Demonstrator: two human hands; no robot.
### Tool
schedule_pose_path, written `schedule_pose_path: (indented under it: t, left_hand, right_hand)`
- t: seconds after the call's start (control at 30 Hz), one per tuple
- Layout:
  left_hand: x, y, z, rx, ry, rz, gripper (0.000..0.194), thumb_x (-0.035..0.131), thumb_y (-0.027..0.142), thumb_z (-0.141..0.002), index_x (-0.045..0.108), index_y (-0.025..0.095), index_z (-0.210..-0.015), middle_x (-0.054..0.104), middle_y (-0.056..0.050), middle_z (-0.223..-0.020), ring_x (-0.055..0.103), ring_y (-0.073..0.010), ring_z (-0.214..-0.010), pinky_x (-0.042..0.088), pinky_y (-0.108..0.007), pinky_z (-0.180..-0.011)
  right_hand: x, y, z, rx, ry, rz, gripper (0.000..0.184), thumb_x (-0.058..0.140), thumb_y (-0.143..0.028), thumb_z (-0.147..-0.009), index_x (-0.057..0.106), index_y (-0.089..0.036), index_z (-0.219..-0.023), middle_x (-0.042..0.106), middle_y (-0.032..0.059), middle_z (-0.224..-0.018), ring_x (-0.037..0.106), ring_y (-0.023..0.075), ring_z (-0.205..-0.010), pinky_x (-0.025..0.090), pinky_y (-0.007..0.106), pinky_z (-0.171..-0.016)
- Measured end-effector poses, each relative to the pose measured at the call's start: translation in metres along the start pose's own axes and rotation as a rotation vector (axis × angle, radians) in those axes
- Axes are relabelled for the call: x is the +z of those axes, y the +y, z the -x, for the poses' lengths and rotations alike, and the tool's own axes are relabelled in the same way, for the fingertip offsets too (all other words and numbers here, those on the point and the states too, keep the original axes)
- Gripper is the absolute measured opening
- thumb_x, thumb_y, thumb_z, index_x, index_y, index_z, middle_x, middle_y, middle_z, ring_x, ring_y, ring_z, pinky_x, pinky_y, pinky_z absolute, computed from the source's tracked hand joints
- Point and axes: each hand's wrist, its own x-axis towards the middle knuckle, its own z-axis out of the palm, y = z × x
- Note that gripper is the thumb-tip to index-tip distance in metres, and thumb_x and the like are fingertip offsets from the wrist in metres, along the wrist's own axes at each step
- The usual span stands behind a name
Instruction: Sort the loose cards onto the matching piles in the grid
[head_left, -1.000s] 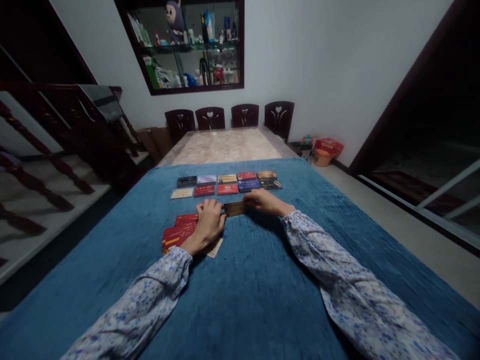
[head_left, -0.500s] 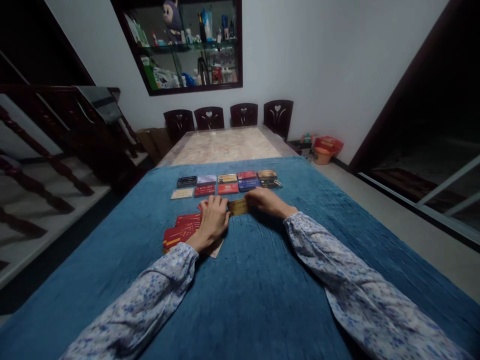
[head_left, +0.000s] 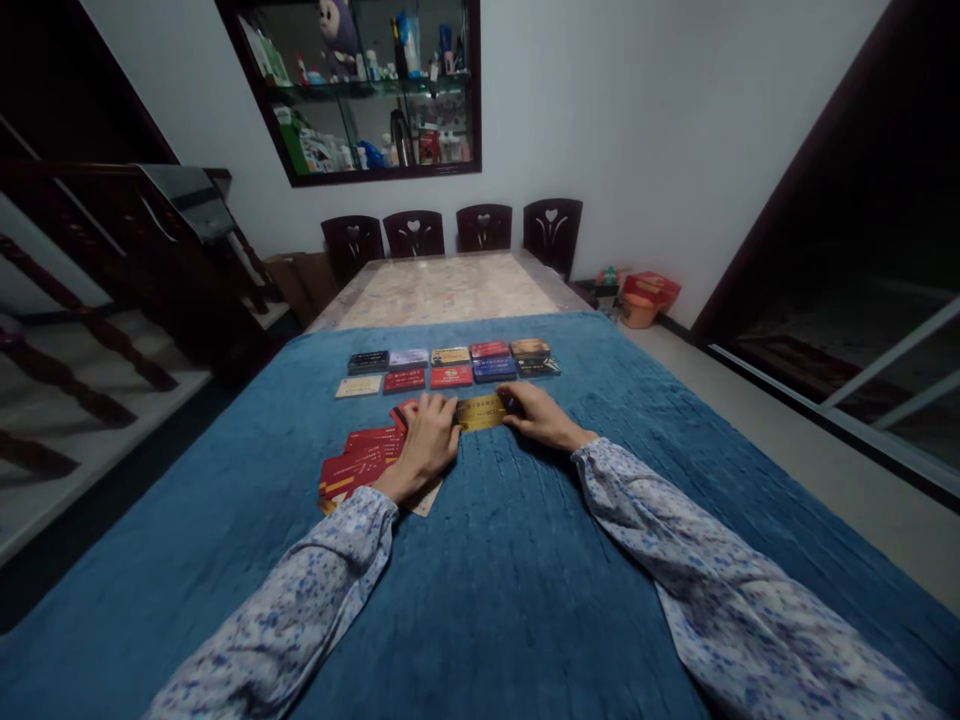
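Between my two hands is a gold card (head_left: 482, 411), its printed face showing. My left hand (head_left: 429, 437) has its fingers and thumb closed at the card's left end. At the right end my right hand (head_left: 546, 416) grips the same card, thumb and finger on its edge. Partly under my left hand and wrist lies a loose spread of red cards (head_left: 360, 467), with a pale card (head_left: 426, 500) poking out below. Farther off, two rows of card stacks lie side by side, among them a red stack (head_left: 451, 376), a blue stack (head_left: 495, 369) and a cream card (head_left: 358, 386).
A blue cloth (head_left: 480, 600) covers the near part of the table, and its bare marble-patterned top (head_left: 457, 288) shows beyond. Dark chairs (head_left: 484, 228) line the far end. A stair railing (head_left: 90, 300) stands on the left; an orange bucket (head_left: 637, 311) sits on the floor at right.
My right hand has shifted slightly right and its fingers have opened out along the card's edge, so more of the gold card shows. My left hand stays nearly in place.
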Motion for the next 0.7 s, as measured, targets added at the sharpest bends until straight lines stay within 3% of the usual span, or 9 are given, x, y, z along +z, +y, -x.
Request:
schedule_pose_path:
  t: [0.2, 0.37, 0.7]
  left_hand:
    - [-0.001, -0.001, -0.001, -0.001, -0.021, 0.024, 0.039, 0.055, 0.021, -0.094, 0.059, 0.018, -0.132, 0.063, -0.015, -0.129, 0.049, -0.0327, -0.122, 0.035, -0.050, -0.099]
    - [-0.003, 0.000, -0.002, -0.008, -0.050, 0.018, 0.037, 0.055, 0.021, -0.094, 0.060, 0.016, -0.130, 0.063, -0.015, -0.128, 0.050, -0.0325, -0.123, 0.036, -0.051, -0.099]
    - [0.001, -0.005, -0.005, 0.018, -0.046, 0.009, 0.037, 0.059, 0.020, -0.092, 0.060, 0.019, -0.129, 0.063, -0.015, -0.127, 0.051, -0.0327, -0.120, 0.037, -0.050, -0.096]
  right_hand:
    - [-0.003, 0.009, 0.002, 0.025, -0.035, -0.010, 0.059, 0.076, -0.014, -0.077, 0.061, -0.016, -0.134, 0.071, 0.0113, -0.112, 0.065, 0.0247, -0.102, 0.053, 0.042, -0.093]
    - [-0.010, 0.013, 0.001, -0.065, -0.094, 0.081, 0.061, 0.078, -0.021, -0.079, 0.061, -0.016, -0.137, 0.069, 0.0158, -0.123, 0.064, 0.0293, -0.112, 0.052, 0.047, -0.098]
    - [-0.017, 0.020, 0.004, -0.209, -0.150, 0.203, 0.059, 0.070, -0.033, -0.091, 0.054, -0.017, -0.145, 0.068, 0.0175, -0.120, 0.061, 0.0314, -0.110, 0.054, 0.050, -0.094]
